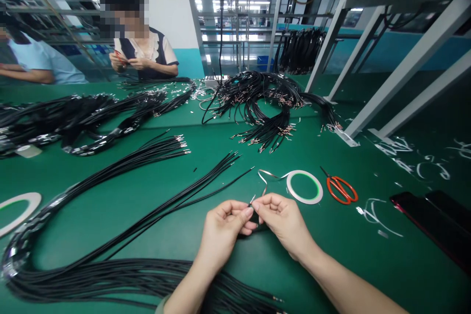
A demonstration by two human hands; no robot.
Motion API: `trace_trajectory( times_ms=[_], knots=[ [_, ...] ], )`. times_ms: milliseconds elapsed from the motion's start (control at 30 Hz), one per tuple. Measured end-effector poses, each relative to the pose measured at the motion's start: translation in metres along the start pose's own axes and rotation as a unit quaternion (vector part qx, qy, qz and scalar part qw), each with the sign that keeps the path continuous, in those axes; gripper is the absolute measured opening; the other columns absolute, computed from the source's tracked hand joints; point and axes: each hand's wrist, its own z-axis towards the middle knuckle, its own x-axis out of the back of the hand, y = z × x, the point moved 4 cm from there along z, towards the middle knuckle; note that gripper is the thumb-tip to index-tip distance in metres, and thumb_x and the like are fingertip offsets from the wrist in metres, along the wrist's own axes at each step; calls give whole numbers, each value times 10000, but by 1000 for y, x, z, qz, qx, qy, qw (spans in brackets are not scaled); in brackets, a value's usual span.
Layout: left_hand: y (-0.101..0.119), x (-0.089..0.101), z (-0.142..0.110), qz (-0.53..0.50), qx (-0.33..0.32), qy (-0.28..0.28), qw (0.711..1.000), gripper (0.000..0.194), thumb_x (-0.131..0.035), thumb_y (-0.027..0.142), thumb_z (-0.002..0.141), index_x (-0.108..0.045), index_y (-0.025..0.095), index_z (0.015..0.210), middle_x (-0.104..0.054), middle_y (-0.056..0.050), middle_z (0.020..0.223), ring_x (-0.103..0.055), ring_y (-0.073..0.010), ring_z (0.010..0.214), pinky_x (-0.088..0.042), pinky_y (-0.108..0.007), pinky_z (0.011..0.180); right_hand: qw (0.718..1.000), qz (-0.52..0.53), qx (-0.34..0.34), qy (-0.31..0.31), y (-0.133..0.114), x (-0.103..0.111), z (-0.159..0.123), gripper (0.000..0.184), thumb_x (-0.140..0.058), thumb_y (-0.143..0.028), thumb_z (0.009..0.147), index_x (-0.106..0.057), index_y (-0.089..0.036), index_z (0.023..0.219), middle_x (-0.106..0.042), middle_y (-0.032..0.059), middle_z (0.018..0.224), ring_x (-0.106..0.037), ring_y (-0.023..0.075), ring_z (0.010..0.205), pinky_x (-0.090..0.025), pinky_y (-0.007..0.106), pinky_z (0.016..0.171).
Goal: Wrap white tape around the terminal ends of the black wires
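Observation:
My left hand (pixel 222 230) and my right hand (pixel 283 221) meet over the green mat (pixel 235 255), their fingertips pinching a thin black wire (pixel 253 216) close to its metal-tipped end. A narrow copper-coloured tape strip (pixel 263 176) runs from a tape roll (pixel 304 187) and curves down toward my right fingers. Where the strip ends is hard to tell. A long bundle of black wires (pixel 121 181) lies to the left, and more wires (pixel 110 277) pass beneath my left forearm. Red-handled scissors (pixel 340 189) lie to the right of the roll.
A second tape roll (pixel 18 212) sits at the left edge. Large black wire heaps (pixel 261 108) cover the far mat. White backing scraps (pixel 379 216) and dark phones (pixel 423 221) lie at right. A co-worker (pixel 145 56) sits opposite, beyond grey metal frame legs (pixel 405 73).

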Motion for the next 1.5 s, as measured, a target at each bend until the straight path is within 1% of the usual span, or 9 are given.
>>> trace_trajectory(
  times_ms=[167, 367, 700, 833, 933, 1033, 1133, 1333, 1500],
  knots=[
    [1, -1, -1, -16, -13, -4, 1000, 280, -761, 334, 684, -641, 96, 770, -703, -40, 634, -675, -138, 529, -547, -206, 508, 1000, -2, -4, -2, -2, -2, -1, 187, -721, -321, 750, -702, -135, 756, -641, -6, 597, -555, 97, 539, -451, 211, 543],
    [-1, -2, -2, -47, 9, -28, 998, 261, -749, 331, 703, -665, 92, 764, -678, -22, 620, -633, -102, 483, -524, -184, 474, 1000, 6, -3, -15, -2, -3, -1, 165, -717, -303, 761, -706, -138, 768, -685, 20, 640, -589, 109, 570, -466, 220, 565],
    [-1, -3, -1, -81, 9, -62, 995, 232, -728, 314, 738, -673, 90, 764, -656, -14, 595, -574, -68, 445, -473, -159, 451, 998, 54, -27, -12, -6, -7, -6, 162, -722, -293, 761, -679, -142, 720, -604, -31, 547, -484, 64, 474, -389, 193, 485],
    [-1, -7, -4, -86, 13, -92, 992, 233, -702, 321, 763, -660, 96, 717, -622, 1, 514, -536, -58, 405, -442, -152, 438, 994, 105, -38, -9, 0, -13, -6, 172, -719, -289, 758, -656, -143, 695, -602, -23, 564, -510, 77, 492, -382, 198, 487],
    [0, -9, -5, -85, 16, -113, 990, 235, -681, 324, 783, -653, 101, 714, -611, 6, 497, -512, -50, 393, -421, -146, 438, 990, 129, -54, 11, 7, -11, -2, 177, -712, -302, 765, -649, -141, 731, -593, -24, 575, -454, 57, 459, -318, 181, 447],
    [2, -5, -3, -65, 7, -91, 994, 224, -688, 329, 776, -650, 111, 738, -627, 4, 556, -523, -49, 428, -422, -146, 460, 991, 104, -26, 83, 8, 3, 5, 192, -688, -334, 796, -649, -149, 826, -593, -27, 621, -378, 41, 452, -281, 172, 443],
    [2, -5, -2, -2, -6, -92, 996, 240, -668, 346, 788, -668, 106, 789, -640, -16, 566, -557, -69, 476, -448, -164, 516, 989, 89, -14, 120, 8, 16, 10, 223, -661, -366, 818, -633, -166, 911, -597, -22, 680, -395, 54, 481, -293, 177, 460],
    [1, -2, -4, 144, -137, -2, 980, 220, -650, 355, 785, -703, 145, 825, -543, 18, 657, -561, -94, 488, -447, -206, 477, 994, 65, 23, 85, 0, 14, 7, 211, -555, -367, 891, -587, -196, 1011, -617, -5, 762, -455, 103, 557, -362, 224, 540],
    [2, 0, -7, 177, -178, 20, 968, 156, -647, 319, 790, -714, 178, 794, -519, 25, 676, -522, -82, 497, -405, -203, 474, 996, 49, 48, 52, -7, 4, -1, 235, -591, -344, 872, -558, -204, 1057, -619, -7, 790, -471, 113, 587, -379, 238, 577]
  ],
)
